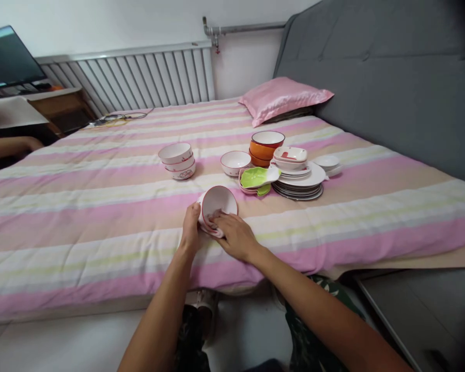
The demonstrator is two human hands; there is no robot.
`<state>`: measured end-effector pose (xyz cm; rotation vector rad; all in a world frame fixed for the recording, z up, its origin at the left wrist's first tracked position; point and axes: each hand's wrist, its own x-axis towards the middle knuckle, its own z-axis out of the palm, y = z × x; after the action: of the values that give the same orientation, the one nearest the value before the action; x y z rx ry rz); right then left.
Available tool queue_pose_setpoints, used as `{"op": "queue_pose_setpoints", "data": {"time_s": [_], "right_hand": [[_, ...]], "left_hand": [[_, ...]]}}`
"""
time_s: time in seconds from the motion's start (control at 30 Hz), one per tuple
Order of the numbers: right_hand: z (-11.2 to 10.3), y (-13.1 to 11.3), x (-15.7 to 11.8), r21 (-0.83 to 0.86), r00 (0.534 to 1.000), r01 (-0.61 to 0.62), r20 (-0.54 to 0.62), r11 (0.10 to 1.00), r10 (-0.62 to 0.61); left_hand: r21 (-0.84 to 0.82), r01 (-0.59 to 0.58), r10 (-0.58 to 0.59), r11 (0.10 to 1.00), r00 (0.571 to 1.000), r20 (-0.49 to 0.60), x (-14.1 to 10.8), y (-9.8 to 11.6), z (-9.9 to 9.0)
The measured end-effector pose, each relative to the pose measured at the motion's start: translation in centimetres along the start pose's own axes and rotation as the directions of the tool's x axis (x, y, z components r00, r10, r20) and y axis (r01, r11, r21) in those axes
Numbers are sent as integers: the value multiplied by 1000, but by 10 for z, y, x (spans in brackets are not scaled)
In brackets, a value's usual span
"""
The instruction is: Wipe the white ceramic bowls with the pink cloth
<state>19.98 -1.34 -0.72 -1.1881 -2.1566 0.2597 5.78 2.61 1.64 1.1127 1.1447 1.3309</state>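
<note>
Near the bed's front edge, my left hand (191,225) grips a white bowl (225,197) with a red rim by its left side. The bowl is tilted, its opening turned towards me. My right hand (235,235) reaches over the lower rim, its fingers pressed against the inside of the bowl. Under those fingers is what looks like a pale cloth (216,232), partly hidden and folded over the rim. Behind the bowl, to the left, stands a stack of similar white bowls (178,161). Another single white bowl (235,162) sits behind it to the right.
Orange bowls (260,151), a green leaf-shaped dish (256,177), small square bowls (290,156), stacked plates (301,187) and small white dishes (327,163) crowd together at right. A pink pillow (284,98) lies by the grey headboard (375,77). Another person's arm (8,147) shows at left.
</note>
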Motion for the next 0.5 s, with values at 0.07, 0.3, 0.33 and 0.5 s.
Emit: {"op": "queue_pose_setpoints", "data": {"time_s": [0.07, 0.3, 0.33, 0.5], "right_hand": [[2, 0, 1, -2, 999, -20, -25, 1000, 20], [9, -7, -3, 30, 991, -11, -132, 999, 15], [10, -8, -3, 45, 991, -3, -135, 999, 9], [7, -12, -3, 112, 990, 18, -141, 994, -2]], "left_hand": [[-70, 2, 2, 998, 998, 57, -7, -3, -3], [302, -127, 92, 945, 987, 129, -12, 0, -11], [316, -136, 94, 939, 985, 146, -12, 2, -10], [338, -203, 153, 919, 974, 170, -11, 6, -7]]}}
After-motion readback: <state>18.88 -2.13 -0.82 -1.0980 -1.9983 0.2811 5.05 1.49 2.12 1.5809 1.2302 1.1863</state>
